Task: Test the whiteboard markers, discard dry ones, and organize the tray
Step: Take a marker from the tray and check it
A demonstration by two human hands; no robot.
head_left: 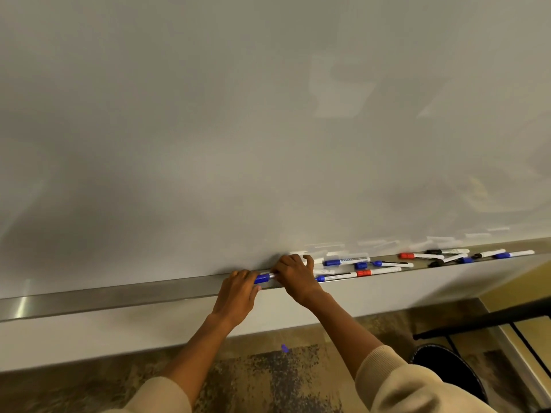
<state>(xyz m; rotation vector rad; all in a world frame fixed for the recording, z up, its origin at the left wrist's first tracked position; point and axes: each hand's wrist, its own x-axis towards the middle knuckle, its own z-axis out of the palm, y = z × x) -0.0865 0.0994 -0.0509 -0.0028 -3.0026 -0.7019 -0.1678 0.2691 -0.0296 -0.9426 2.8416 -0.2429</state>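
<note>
Where both hands meet on the brushed-metal tray [119,296], left hand [238,296] and right hand [293,277] fingers clamped around one slim blue-capped marker [264,278].

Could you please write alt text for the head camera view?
A person's left hand and right hand grip a blue-capped marker at the whiteboard tray. More blue, red and black markers lie scattered along the tray to the right, below a blank whiteboard.
</note>
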